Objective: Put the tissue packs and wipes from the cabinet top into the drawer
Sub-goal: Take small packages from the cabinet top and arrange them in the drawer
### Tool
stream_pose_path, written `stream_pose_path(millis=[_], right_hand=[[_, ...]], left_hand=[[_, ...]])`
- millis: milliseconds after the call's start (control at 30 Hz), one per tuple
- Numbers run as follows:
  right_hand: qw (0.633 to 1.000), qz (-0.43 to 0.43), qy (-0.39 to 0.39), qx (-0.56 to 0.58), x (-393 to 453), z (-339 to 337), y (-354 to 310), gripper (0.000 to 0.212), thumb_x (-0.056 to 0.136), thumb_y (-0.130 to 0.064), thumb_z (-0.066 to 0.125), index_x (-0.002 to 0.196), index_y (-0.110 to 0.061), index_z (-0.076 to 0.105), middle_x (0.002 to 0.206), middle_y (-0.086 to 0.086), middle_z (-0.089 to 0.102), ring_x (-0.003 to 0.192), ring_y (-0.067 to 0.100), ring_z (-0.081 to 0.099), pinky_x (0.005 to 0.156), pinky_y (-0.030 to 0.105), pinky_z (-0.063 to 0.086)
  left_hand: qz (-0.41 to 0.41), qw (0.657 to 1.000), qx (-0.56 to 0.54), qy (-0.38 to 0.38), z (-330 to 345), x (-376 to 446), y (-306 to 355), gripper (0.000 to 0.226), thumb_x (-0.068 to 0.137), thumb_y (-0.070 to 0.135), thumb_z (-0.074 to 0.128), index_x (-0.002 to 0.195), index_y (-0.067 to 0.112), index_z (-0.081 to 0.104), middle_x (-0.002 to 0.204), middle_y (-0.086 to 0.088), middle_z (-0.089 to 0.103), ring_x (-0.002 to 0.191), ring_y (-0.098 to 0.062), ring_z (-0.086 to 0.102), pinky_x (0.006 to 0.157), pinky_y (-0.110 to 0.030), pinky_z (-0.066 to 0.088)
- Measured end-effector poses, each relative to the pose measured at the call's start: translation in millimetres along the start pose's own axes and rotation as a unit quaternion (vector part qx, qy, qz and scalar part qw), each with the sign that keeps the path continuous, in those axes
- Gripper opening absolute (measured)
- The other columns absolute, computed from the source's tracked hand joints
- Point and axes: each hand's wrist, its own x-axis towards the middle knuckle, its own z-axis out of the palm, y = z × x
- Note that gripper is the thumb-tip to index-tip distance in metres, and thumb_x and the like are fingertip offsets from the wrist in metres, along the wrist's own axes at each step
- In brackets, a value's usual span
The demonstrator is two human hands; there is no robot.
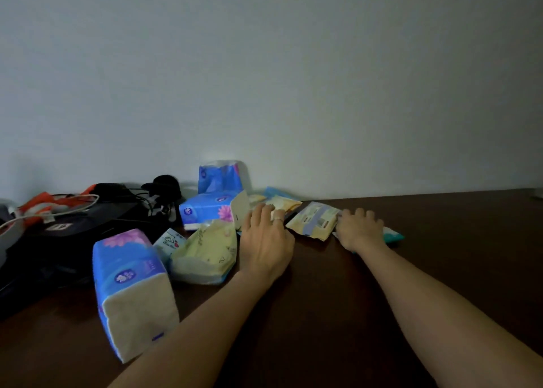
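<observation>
Evidently little is done: the packs lie on the cabinet top [382, 270], and no drawer is in view. The left hand [266, 240] rests, fingers spread, on a yellow pack [282, 204]. The right hand [360, 230] curls over a teal wipes pack [393, 235]; a firm grip cannot be confirmed. Blue tissue packs [132, 284] and a flat pack [314, 220] remain.

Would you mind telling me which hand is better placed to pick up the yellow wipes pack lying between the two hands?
Probably the right hand: its fingers sit beside the yellow wipes pack; the left hand reaches over another pack.
</observation>
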Motion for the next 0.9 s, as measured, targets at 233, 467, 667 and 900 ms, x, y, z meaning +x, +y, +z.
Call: stream_pose_path(millis=[233, 467, 667, 900], right_hand=[[0.997, -0.035, 0.056, -0.038, 6.7, 15.0, -1.0, 0.046, 0.104, -0.034, 0.045, 0.147, -0.018, 0.04, 0.148, 0.021, 0.04, 0.136, 0.039, 0.038, 0.109, 0.054, 0.036], [0.997, -0.027, 0.058, -0.032, 13.1, 19.8, -3.3, 0.045, 0.105, -0.031, 0.039, 0.147, -0.017, 0.039, 0.15, 0.02, 0.04, 0.137, 0.038, 0.037, 0.11, 0.054, 0.033], [0.999, -0.024, 0.048, 0.002, -4.9, 9.4, 2.4, 0.045, 0.102, -0.031, 0.048, 0.143, -0.015, 0.043, 0.147, 0.019, 0.042, 0.135, 0.037, 0.039, 0.109, 0.052, 0.037], [0.95, 0.008, 0.203, 0.237, -39.1, -12.0, 38.1, 0.03, 0.104, -0.03, 0.046, 0.13, -0.019, 0.054, 0.134, 0.012, 0.055, 0.121, 0.031, 0.051, 0.095, 0.047, 0.049]], left_hand=[[-0.098, 0.98, 0.077, -0.155, 32.3, 111.2, -30.0, 0.044, 0.097, 0.026, 0.038, 0.136, 0.008, 0.048, 0.137, -0.014, 0.051, 0.129, -0.031, 0.045, 0.108, -0.043, 0.034], [-0.069, 0.941, 0.198, -0.266, 60.9, 111.7, -50.0, 0.058, 0.1, 0.038, 0.012, 0.134, 0.022, 0.057, 0.136, -0.008, 0.06, 0.124, -0.031, 0.052, 0.108, -0.058, 0.018], [-0.082, 0.954, 0.077, -0.276, 40.0, 72.6, -22.5, 0.056, 0.101, 0.044, 0.026, 0.147, 0.013, 0.038, 0.145, -0.019, 0.044, 0.13, -0.04, 0.041, 0.105, -0.06, 0.031], [-0.098, 0.966, -0.071, -0.23, -0.6, 21.5, 35.7, 0.076, 0.094, 0.065, 0.038, 0.146, 0.009, 0.032, 0.137, -0.016, 0.041, 0.124, -0.034, 0.044, 0.1, -0.048, 0.042]])
